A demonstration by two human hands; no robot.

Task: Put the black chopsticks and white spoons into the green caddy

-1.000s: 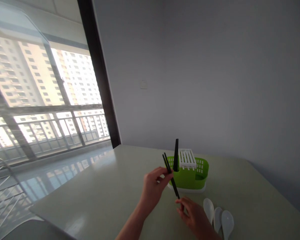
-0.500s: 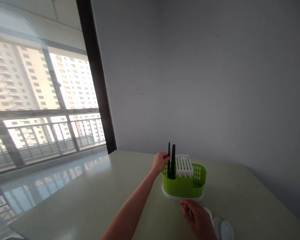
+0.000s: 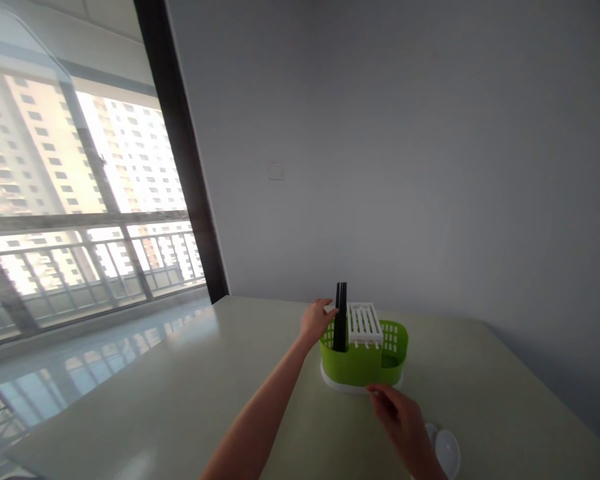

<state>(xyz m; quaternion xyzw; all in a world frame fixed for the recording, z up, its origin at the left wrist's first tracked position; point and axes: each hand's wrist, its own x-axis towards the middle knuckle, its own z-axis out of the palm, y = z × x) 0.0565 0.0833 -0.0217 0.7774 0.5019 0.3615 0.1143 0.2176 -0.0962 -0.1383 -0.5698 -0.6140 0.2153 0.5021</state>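
A green cutlery basket [image 3: 355,367] with perforated sides and a white base stands on the table. Black chopsticks [image 3: 340,320] lean upright, close together, in its left part. Beside them, a white slotted rack [image 3: 365,323] with small hooks tops the middle. My left hand [image 3: 317,321] is at the basket's left rim, thumb and fingers apart; the thumb reaches the chopsticks, and whether it touches them I cannot tell. My right hand [image 3: 397,413] is low in front of the basket's base, fingers pinched together; anything between the fingertips is too small to make out.
White spoons [image 3: 447,450] lie on the table just right of my right hand, partly hidden by it. The pale table [image 3: 180,400] reaches back to a grey wall [image 3: 405,167]. A large window [image 3: 80,200] with a railing is on the left.
The black chopsticks, apart before, now stand close together. My left hand's fingers have opened from the left one. My right hand is slightly higher, nearer the base; the view has shifted a little.
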